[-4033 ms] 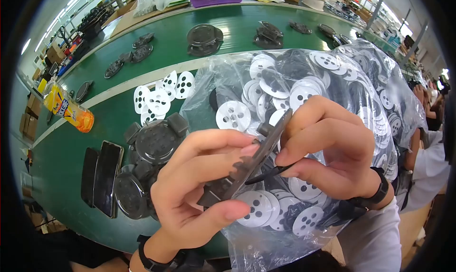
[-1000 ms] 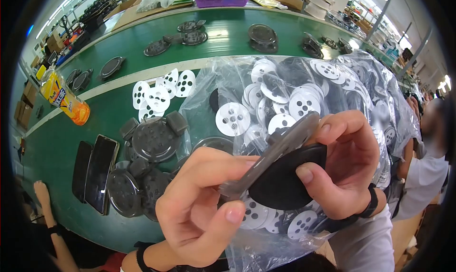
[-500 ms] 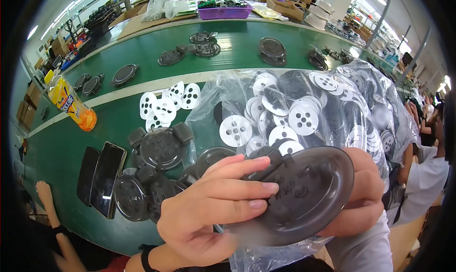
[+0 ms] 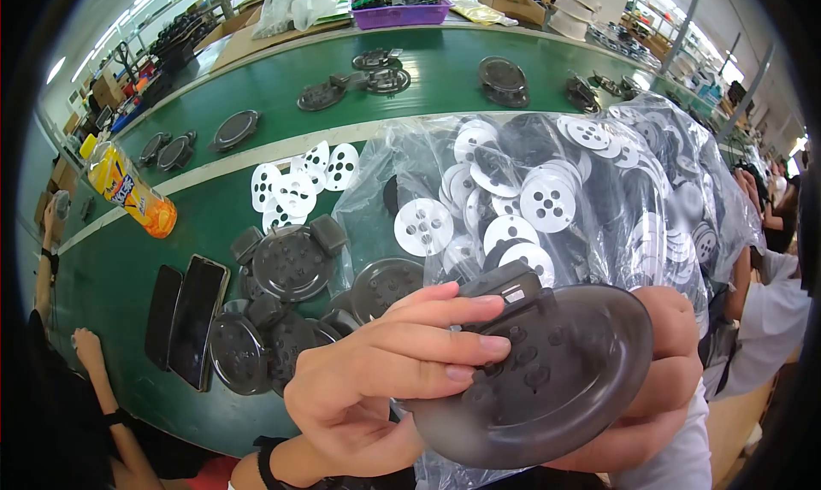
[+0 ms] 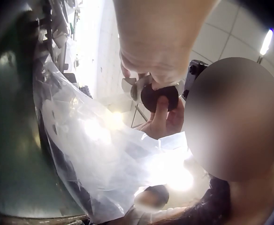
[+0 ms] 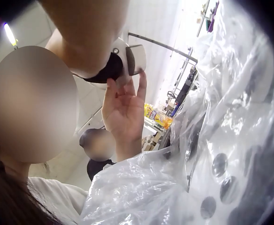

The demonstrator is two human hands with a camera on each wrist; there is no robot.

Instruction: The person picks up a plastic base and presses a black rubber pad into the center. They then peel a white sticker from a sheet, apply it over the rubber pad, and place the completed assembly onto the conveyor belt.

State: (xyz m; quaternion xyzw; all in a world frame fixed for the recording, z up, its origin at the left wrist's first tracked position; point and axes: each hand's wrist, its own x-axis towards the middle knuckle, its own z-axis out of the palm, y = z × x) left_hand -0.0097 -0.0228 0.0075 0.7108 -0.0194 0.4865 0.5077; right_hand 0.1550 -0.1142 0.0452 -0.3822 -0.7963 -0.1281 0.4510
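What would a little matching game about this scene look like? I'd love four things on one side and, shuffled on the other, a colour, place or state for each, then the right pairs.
Things:
1. bottle
2. basket
3. plastic bag
4. round dark plate

Descriptions:
A. clear, with white discs inside
B. held in the left hand and the right hand
C. yellow-capped
D. purple

Right pairs: 1-C, 2-D, 3-A, 4-B

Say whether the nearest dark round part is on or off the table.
Off: the left hand and right hand hold the dark round part up between them.
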